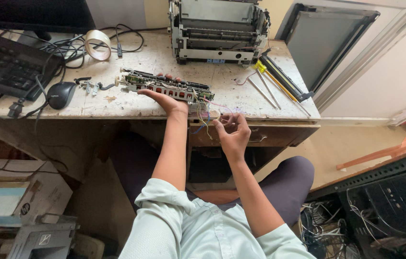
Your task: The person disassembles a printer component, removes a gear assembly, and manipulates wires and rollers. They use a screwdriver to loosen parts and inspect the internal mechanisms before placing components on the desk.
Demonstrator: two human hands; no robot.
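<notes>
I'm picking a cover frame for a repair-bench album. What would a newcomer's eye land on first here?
First the long circuit-board assembly at the desk's middle, gripped by the left hand, with thin coloured wires trailing from its right end to the right hand, which pinches them at the desk's front edge. Next, the stripped printer chassis at the back of the worn desk, with a yellow-handled screwdriver and metal rods lying to its right.
</notes>
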